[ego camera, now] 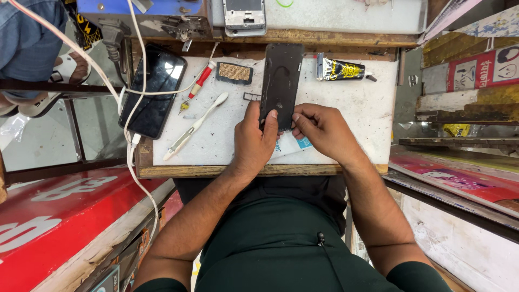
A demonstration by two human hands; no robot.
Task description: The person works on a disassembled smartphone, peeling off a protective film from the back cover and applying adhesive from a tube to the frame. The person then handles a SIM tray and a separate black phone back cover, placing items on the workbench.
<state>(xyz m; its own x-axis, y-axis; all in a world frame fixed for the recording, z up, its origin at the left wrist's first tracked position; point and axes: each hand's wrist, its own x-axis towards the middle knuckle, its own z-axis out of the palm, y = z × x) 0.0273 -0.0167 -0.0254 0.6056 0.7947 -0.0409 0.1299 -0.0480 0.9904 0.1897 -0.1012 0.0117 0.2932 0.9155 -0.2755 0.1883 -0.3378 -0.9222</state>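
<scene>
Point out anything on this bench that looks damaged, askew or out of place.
The white mat is stained and scuffed. The phone at the left hangs half off the mat's edge, a white cable draped across it. The black panel that both hands hold looks bare and smudged. Nothing is spilled.
</scene>
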